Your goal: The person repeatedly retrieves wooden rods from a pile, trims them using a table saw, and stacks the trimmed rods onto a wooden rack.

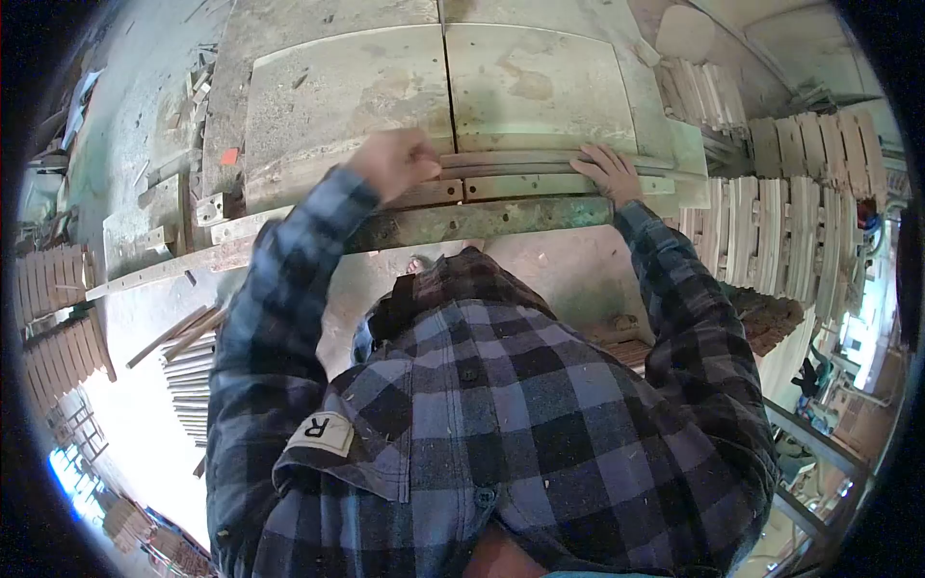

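Observation:
Two or so long thin wooden strips (511, 162) lie side by side along the near edge of the workbench (347, 87). My right hand (609, 175) rests flat on them toward their right part, fingers stretched out. At their left end is my left hand (393, 164), slightly blurred, with its fingers curled closed. Whatever those fingers hold, if anything, is hidden. Just nearer to me, a wooden rail with small holes (520, 186) runs along the bench, in front of a worn, stained edge beam (501, 218).
Stacks of wooden slats (771, 226) stand at the right of the bench. At the left are more slat stacks (58, 361) and a pile of strips (188, 385). Offcuts (198, 87) and an orange scrap (229, 155) lie on the bench's left side. A dark gap splits the bench top.

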Demonstrator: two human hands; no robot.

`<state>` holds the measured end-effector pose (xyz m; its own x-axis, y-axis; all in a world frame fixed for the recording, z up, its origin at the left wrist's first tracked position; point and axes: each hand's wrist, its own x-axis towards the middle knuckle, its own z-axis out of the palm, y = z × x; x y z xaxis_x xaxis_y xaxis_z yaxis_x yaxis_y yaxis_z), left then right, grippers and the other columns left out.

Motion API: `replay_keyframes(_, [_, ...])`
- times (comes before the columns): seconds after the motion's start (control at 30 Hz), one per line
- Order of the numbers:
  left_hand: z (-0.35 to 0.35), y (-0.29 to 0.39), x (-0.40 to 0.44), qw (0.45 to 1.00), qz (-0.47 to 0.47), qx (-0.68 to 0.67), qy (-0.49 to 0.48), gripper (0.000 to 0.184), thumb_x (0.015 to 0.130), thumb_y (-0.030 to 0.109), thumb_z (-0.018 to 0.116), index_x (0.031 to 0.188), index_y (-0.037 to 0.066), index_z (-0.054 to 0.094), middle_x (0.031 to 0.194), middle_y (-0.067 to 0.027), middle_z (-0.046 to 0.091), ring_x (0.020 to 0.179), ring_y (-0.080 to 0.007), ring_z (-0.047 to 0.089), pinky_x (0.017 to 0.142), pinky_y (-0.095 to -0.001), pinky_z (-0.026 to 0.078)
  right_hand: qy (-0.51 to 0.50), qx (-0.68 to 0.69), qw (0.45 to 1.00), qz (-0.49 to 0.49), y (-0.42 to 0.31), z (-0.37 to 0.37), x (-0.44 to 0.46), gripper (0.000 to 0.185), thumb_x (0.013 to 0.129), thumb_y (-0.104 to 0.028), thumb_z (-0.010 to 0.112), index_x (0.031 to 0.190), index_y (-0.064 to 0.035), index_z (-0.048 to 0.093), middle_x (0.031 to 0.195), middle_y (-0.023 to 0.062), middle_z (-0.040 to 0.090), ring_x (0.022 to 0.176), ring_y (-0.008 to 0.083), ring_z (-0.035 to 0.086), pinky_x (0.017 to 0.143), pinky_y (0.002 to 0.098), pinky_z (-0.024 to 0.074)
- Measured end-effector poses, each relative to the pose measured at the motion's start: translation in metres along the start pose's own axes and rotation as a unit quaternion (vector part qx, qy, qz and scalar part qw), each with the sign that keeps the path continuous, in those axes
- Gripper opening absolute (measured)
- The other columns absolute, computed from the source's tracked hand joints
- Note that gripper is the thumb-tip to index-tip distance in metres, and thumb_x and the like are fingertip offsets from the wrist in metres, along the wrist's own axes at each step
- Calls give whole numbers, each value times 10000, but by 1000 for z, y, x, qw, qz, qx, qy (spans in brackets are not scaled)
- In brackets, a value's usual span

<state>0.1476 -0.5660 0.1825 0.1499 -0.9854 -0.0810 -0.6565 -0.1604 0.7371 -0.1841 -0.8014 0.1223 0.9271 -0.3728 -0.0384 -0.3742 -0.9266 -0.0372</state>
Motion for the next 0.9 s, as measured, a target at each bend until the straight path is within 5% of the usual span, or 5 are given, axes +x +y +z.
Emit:
replay_keyframes(0.13, [-24,11,-91,999,26,21,23,445,747,487,595,811,47,595,742,-99,590,694,-279,588,622,-373,461,11,-24,1000,2,2,5,0,478,758,-117,472,1174,-351,458,1356,-19,352,1260,235,329,1042,427,232])
replay_keyframes(0.23, [-8,18,-106,968,32,192,161,428,732,445,621,886,46,598,774,-120,584,707,-307,581,616,-370,458,18,-44,999,-2,5,11,1,427,794,-153,432,1169,-355,453,1346,-44,355,1251,209,342,1037,424,244])
replay_keyframes(0.53, [11,13,-106,951,-21,196,238,335,742,400,606,703,70,572,656,-84,558,614,-296,565,566,-377,442,27,-55,998,-10,9,16,6,448,800,-150,421,1201,-350,439,1337,-13,350,1243,218,340,1038,431,227])
replay_keyframes(0.77, [33,11,-118,930,-29,238,278,378,760,442,567,692,70,576,659,-101,580,613,-308,579,560,-384,450,56,-32,998,-11,2,22,-3,607,715,-41,515,1238,-334,423,1336,19,347,1235,242,340,1035,443,228])
replay_keyframes(0.9, [39,10,-124,929,-76,256,256,414,777,481,539,722,76,602,694,-116,605,648,-318,595,588,-391,462,35,-18,999,-6,-7,17,-12,896,491,-42,724,1261,-343,380,1336,-1,331,1229,239,346,1041,444,232])
